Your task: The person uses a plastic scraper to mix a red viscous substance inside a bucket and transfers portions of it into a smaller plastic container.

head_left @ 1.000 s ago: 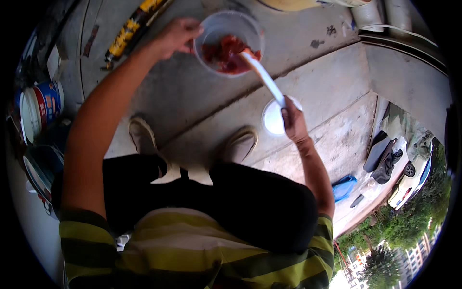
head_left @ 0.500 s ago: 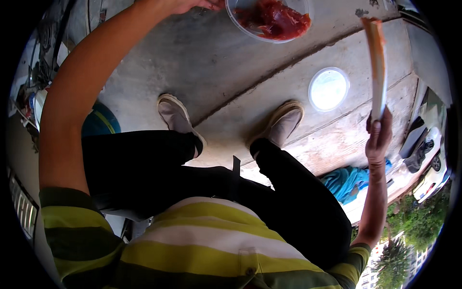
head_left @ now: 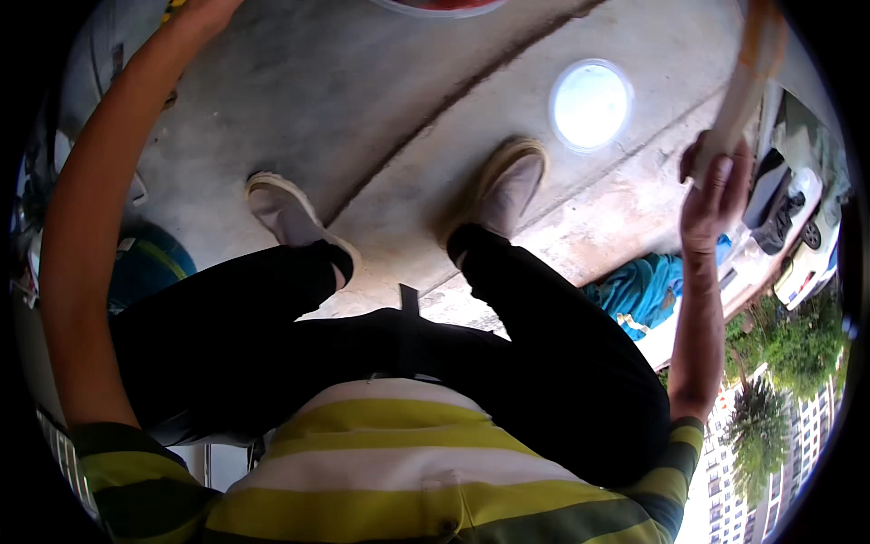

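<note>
One right hand (head_left: 716,198) grasps the pale stick (head_left: 737,111) at the frame's upper right, best gripped firmly, smeared stretch pointed outward; the left hand's (head_left: 212,8) state, cropped upper left, I cannot tell, and the tub (head_left: 442,13) sits at the top edge.

Teal cloth (head_left: 639,288) is lying crumpled near the concrete floor's (head_left: 362,100) outer right edge, dark teal bucket (head_left: 152,265) is standing toward its left edge, pale car (head_left: 796,272) is sitting beyond the right edge, tree (head_left: 759,435) is growing by pale buildings (head_left: 805,444).
</note>
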A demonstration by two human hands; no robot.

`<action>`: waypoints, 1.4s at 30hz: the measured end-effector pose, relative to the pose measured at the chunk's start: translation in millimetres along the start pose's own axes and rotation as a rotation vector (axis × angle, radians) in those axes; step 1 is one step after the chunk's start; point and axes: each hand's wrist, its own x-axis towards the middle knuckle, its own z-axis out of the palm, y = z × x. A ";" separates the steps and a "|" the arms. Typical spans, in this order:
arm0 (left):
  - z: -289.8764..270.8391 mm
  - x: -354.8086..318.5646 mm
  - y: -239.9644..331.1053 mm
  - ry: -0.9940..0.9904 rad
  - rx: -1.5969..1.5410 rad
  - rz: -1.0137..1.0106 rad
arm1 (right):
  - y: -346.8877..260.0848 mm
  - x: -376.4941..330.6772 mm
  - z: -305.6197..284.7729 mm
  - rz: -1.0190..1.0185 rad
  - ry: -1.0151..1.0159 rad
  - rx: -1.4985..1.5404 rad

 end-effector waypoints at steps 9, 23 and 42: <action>-40.2 -20.6 -23.5 0.111 0.276 0.246 | 1.4 17.2 -8.7 0.043 0.048 0.137; -71.1 -68.6 6.6 0.251 0.317 0.198 | -9.3 46.2 -0.5 -0.035 -0.012 0.166; -62.1 14.7 114.3 0.176 0.129 0.282 | -36.9 33.7 5.9 -0.060 0.175 0.194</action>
